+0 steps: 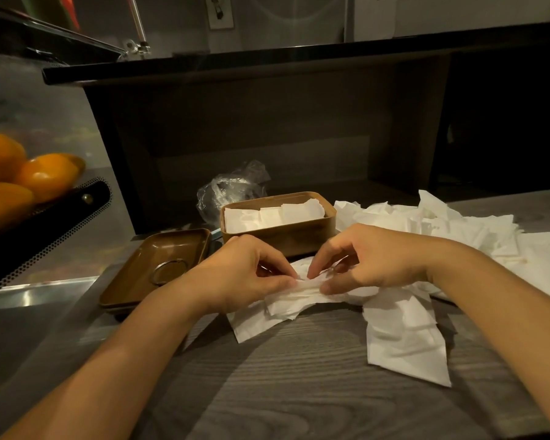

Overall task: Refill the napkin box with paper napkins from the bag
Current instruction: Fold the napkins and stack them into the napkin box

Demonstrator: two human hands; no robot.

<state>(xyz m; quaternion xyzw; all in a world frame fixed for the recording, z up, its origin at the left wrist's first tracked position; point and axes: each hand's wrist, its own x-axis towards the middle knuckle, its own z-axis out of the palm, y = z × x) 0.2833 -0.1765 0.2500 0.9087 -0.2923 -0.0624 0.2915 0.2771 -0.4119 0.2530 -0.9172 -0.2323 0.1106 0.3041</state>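
Observation:
A brown napkin box (277,236) stands open on the counter, with white napkins (272,215) lying inside it. Just in front of the box, my left hand (242,271) and my right hand (372,258) both pinch a small bundle of white paper napkins (305,295) between thumb and fingers. The bundle rests partly on the wood-grain counter. A large loose heap of napkins (451,236) spreads to the right. A crumpled clear plastic bag (232,188) lies behind the box.
The box's brown lid (140,281) lies upside down to the left, its ring opening showing. A black perforated basket (45,230) with orange fruit (42,176) stands at far left. A dark shelf overhangs the back. More napkins (407,341) lie near my right forearm.

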